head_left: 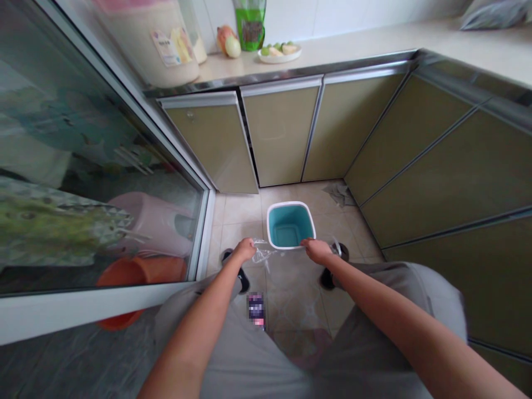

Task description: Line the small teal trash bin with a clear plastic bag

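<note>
A teal bin with a white rim (290,204) stands upright on the tiled floor between my feet and the cabinets. Thin clear plastic, apparently a plastic bag (262,254), stretches across the near side of the bin. My left hand (246,249) is closed on one end of it, just left of the rim. At the bin's near right corner, my right hand (318,251) is closed on the other side of the plastic, its fingertips close to or touching the rim. Where the bag runs between the hands is hard to see.
Beige cabinets (278,133) border the floor ahead and right; the leftmost door (211,144) sits ajar. A glass door (158,166) is at left. A grey cloth (341,194) lies by the corner. On the counter are a plate (280,58), onions (228,41) and a green pouch (250,25).
</note>
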